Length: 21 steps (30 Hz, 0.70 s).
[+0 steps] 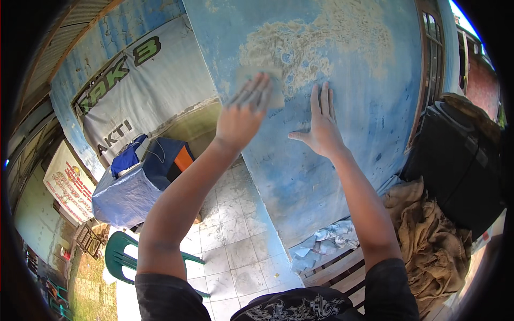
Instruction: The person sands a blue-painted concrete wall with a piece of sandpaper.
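My left hand (242, 116) presses a pale grey-beige sheet, which looks like sandpaper (276, 90), flat against a blue painted wall (316, 187). Motion blurs the fingers and the sheet slightly. To its right, my right hand (322, 125) lies on the same wall with the thumb spread and nothing held. Both hands look dusty. Above them a large rough patch (316, 45) shows bare grey-beige plaster where the blue paint is worn off.
A green plastic chair (120, 257) and a table under a silvery-blue cover (126, 195) stand left on the tiled floor (233, 251). Right of the wall are brown burlap sacking (425, 241) and a big black case (455, 166). A slatted wooden bench (337, 273) stands below, with crumpled sheeting (326, 243).
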Each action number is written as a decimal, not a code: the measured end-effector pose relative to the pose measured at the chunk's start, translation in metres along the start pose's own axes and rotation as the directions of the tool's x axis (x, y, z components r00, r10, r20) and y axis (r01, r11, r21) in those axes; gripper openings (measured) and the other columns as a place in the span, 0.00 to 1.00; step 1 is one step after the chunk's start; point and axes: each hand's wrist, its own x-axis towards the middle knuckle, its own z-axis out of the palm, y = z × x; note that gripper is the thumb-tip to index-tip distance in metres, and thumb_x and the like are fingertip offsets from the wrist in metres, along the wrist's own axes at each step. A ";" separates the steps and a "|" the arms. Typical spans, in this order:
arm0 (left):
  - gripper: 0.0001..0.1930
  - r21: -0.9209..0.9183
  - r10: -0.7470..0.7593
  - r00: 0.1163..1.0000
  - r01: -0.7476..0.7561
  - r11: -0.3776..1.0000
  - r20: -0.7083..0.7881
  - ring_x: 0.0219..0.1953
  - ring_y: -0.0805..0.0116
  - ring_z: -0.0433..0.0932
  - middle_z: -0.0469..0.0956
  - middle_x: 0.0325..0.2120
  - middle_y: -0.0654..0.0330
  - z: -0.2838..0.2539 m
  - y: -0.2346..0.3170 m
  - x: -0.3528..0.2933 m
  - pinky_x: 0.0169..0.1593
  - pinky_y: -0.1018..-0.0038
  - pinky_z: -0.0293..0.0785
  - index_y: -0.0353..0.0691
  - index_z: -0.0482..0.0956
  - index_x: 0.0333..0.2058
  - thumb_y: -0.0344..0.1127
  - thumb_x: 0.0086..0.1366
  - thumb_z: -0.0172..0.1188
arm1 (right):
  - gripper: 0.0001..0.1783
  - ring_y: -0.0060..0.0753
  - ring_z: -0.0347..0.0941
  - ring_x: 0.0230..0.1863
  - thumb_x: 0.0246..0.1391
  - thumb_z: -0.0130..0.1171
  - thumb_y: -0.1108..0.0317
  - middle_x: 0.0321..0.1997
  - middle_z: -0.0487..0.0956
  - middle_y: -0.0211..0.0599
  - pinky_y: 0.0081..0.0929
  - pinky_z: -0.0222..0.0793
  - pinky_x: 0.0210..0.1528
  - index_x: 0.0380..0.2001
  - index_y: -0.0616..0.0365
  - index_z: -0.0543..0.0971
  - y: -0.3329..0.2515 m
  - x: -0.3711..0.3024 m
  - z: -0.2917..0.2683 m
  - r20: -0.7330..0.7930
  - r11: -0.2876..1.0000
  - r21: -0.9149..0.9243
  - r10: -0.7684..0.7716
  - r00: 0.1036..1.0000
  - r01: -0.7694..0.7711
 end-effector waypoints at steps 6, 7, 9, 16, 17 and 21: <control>0.27 -0.107 0.172 0.983 -0.164 0.981 0.069 0.67 0.67 0.79 0.78 0.67 0.57 0.006 0.005 -0.003 0.71 0.69 0.75 0.40 0.81 0.63 0.25 0.64 0.62 | 0.86 0.64 0.27 0.87 0.40 0.86 0.46 0.87 0.28 0.58 0.58 0.45 0.85 0.82 0.57 0.30 0.003 0.004 -0.015 0.111 0.992 -0.125 0.016 0.994 -0.002; 0.26 -0.034 -0.011 1.000 0.012 0.999 0.003 0.67 0.68 0.79 0.79 0.66 0.58 -0.004 0.001 0.011 0.71 0.69 0.75 0.40 0.82 0.62 0.25 0.64 0.62 | 0.86 0.64 0.27 0.87 0.40 0.86 0.46 0.87 0.28 0.58 0.58 0.45 0.85 0.82 0.57 0.30 0.005 0.003 -0.015 0.111 0.992 -0.126 0.017 0.994 -0.003; 0.25 0.028 -0.189 0.979 0.192 0.981 -0.075 0.67 0.69 0.79 0.80 0.66 0.59 -0.003 0.009 0.015 0.71 0.70 0.75 0.39 0.82 0.61 0.26 0.64 0.62 | 0.85 0.59 0.28 0.88 0.38 0.86 0.46 0.88 0.28 0.54 0.63 0.55 0.81 0.83 0.55 0.33 0.011 0.002 -0.015 0.085 0.983 -0.180 -0.013 0.996 0.028; 0.25 -0.140 0.190 0.980 -0.181 0.974 0.055 0.68 0.65 0.77 0.79 0.66 0.55 0.010 0.024 -0.010 0.72 0.68 0.74 0.37 0.82 0.61 0.25 0.63 0.61 | 0.84 0.54 0.29 0.88 0.39 0.84 0.43 0.88 0.28 0.49 0.63 0.54 0.82 0.83 0.53 0.33 0.020 -0.004 -0.012 0.078 0.986 -0.166 -0.022 0.997 0.034; 0.25 -0.097 0.038 0.999 -0.036 0.995 0.011 0.68 0.65 0.78 0.80 0.65 0.55 -0.001 0.017 -0.002 0.72 0.68 0.74 0.37 0.82 0.61 0.25 0.63 0.61 | 0.84 0.55 0.29 0.88 0.39 0.84 0.43 0.88 0.28 0.49 0.63 0.53 0.82 0.83 0.53 0.33 0.025 -0.006 -0.010 0.061 0.986 -0.165 -0.023 0.998 0.033; 0.26 0.056 -0.060 0.996 0.064 0.996 -0.061 0.69 0.65 0.76 0.79 0.66 0.59 0.014 0.025 -0.007 0.72 0.68 0.74 0.38 0.81 0.62 0.27 0.63 0.62 | 0.83 0.56 0.28 0.88 0.40 0.83 0.41 0.88 0.29 0.51 0.63 0.52 0.82 0.83 0.54 0.33 0.016 -0.001 -0.008 0.072 0.982 -0.186 -0.011 0.997 0.024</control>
